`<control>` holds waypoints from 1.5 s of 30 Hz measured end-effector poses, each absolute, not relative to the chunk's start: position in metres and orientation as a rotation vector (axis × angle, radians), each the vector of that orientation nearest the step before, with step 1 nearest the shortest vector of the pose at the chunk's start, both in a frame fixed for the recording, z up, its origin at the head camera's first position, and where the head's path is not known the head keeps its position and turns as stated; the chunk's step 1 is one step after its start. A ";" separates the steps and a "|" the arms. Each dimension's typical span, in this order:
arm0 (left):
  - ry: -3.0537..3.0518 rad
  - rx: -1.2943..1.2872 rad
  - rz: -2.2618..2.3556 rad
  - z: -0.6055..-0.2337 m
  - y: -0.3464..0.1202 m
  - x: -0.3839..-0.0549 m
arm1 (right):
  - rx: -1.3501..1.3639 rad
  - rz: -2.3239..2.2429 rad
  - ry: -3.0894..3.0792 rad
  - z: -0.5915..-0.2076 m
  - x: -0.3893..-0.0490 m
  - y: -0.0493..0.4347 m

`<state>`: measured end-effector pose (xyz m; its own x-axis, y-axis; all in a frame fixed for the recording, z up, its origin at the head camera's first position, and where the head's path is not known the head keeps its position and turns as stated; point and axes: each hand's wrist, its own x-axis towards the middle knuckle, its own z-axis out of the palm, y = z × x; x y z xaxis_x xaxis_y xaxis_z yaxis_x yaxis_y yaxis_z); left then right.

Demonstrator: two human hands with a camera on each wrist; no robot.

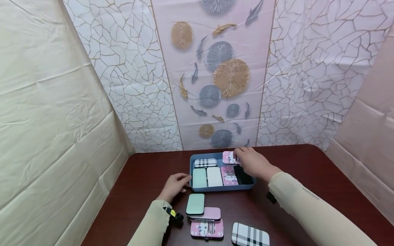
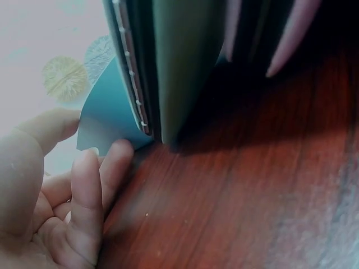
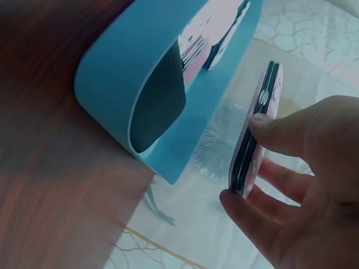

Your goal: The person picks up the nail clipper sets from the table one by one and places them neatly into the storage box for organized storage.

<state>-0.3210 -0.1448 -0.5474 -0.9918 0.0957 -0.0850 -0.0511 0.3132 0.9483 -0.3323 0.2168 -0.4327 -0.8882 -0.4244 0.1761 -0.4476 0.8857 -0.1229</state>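
One pink case (image 1: 228, 157) is pinched at its edges by the right hand (image 1: 253, 164), prob keeping it level; left hand's (image 1: 174, 185) fingers hold the tray's (image 1: 223, 188) side, likely steadying it.

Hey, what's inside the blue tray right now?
Inside the blue tray lie a plaid case, mint case, white case, pink patterned case and black case. The floor beneath them is covered. The right hand holds another pink case.
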 end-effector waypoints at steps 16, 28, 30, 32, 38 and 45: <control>2.446 0.026 1.769 -0.548 -0.144 -0.320 | 0.689 0.502 -3.117 -0.445 -0.376 0.216; 2.456 0.048 1.787 -0.551 -0.143 -0.317 | 0.849 0.561 -2.985 -0.445 -0.392 0.228; 2.454 0.058 1.785 -0.551 -0.144 -0.317 | 0.862 0.577 -2.974 -0.445 -0.394 0.227; 2.451 0.062 1.783 -0.552 -0.145 -0.316 | 0.889 0.572 -2.978 -0.447 -0.398 0.224; 2.469 0.053 1.790 -0.551 -0.149 -0.316 | 0.938 0.500 -3.037 -0.451 -0.408 0.215; 2.448 0.092 1.779 -0.549 -0.147 -0.320 | 1.004 0.331 -3.090 -0.455 -0.410 0.214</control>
